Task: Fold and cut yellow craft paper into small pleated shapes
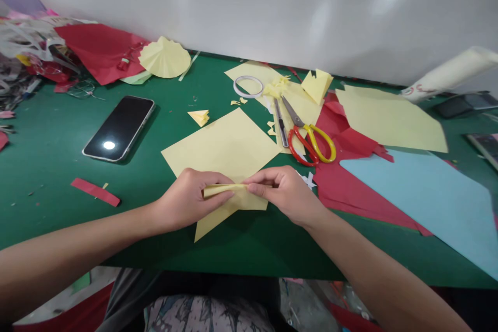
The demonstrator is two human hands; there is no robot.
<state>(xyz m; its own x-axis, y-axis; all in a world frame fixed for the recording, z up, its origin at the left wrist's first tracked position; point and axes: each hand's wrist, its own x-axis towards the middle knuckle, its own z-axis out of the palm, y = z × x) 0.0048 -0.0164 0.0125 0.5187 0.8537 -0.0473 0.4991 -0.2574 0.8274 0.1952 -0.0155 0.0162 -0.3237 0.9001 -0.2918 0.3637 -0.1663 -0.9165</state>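
Between my two hands is a piece of folded yellow paper (218, 189), held over the near part of the table. My left hand (190, 198) pinches its left and middle part between thumb and fingers. With thumb and fingertips, my right hand (286, 192) grips the fold near its right end. Under the hands lies a larger yellow sheet (225, 148), flat on the green table (163, 238). A small folded yellow piece (199, 117) rests just beyond that sheet's upper left edge.
Scissors with red and yellow handles (311, 140), a craft knife (280, 123) and a roll of tape (248, 86) lie beyond my right hand. A phone (120, 128) lies at left. Red paper (350, 187) and a blue sheet (424, 197) spread at right.
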